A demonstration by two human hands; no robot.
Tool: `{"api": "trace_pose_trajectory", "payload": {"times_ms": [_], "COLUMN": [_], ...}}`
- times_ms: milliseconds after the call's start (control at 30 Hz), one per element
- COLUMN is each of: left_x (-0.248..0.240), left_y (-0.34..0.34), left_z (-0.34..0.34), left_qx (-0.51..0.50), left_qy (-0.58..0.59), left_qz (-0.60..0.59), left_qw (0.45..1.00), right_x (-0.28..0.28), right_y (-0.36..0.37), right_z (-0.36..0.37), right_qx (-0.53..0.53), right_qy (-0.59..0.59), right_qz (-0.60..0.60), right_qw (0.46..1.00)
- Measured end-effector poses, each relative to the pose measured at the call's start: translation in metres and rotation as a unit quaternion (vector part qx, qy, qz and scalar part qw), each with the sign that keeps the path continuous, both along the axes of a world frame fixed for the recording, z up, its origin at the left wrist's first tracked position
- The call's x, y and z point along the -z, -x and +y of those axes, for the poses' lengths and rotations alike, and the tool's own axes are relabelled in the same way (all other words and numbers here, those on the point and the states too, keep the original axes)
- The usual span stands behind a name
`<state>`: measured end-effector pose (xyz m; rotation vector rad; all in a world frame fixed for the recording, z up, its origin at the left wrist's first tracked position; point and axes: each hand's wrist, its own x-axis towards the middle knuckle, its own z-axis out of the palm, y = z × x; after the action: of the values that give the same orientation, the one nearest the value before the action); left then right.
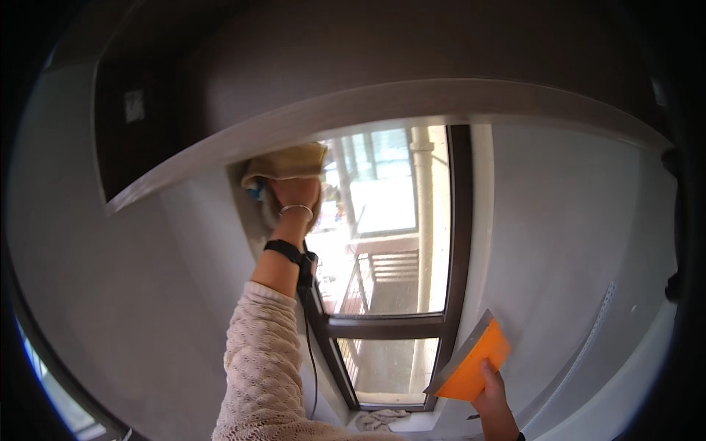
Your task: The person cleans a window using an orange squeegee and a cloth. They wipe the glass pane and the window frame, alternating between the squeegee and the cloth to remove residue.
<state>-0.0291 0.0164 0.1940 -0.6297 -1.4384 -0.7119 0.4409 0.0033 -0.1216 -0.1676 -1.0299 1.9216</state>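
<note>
My left hand (294, 195) is stretched up to the window's upper left corner. It presses a folded tan cloth (287, 163) there, beside the glass; the fingers are mostly hidden by the cloth. A bit of blue shows at the cloth's lower left. My right hand (491, 393), low on the right, grips an orange scraper (478, 361) with a wide straight metal edge, its thumb lying on the flat orange face. That metal edge points up and left, towards the window frame (460, 220). The scraper overlaps the frame's lower right part in view; whether it touches cannot be told.
Overhead a dark brown panel with a pale edge (412, 99) crosses above the window. A crumpled grey cloth (380, 420) lies on the sill below. From the black device (307, 269) at my left wrist hangs a thin cable. White walls flank the window.
</note>
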Motion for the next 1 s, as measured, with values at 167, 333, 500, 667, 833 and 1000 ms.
{"api": "trace_pose_trajectory", "payload": {"times_ms": [167,333,500,667,833,1000], "left_x": [-0.118,-0.186,-0.207,-0.173,-0.103,-0.129], "left_y": [0.038,0.043,0.051,0.053,0.050,0.035], "left_z": [0.002,-0.002,0.008,0.022,0.039,0.034], "left_qx": [0.170,0.135,0.115,0.104,0.098,0.127], "left_qy": [0.128,0.124,0.101,0.076,0.069,0.101], "left_qz": [-0.101,-0.094,-0.099,-0.096,-0.093,-0.096], "left_qw": [0.972,0.978,0.983,0.987,0.988,0.982], "right_x": [0.001,0.010,0.018,0.034,0.044,0.039], "right_y": [0.003,0.019,0.037,0.036,0.017,-0.002], "right_z": [0.005,-0.002,0.005,0.019,0.016,0.003], "right_qx": [0.082,0.167,0.200,0.205,0.245,0.267], "right_qy": [0.029,0.102,0.154,0.137,0.099,0.117], "right_qz": [0.041,0.021,0.065,0.103,0.094,0.095], "right_qw": [0.995,0.981,0.965,0.964,0.960,0.952]}}
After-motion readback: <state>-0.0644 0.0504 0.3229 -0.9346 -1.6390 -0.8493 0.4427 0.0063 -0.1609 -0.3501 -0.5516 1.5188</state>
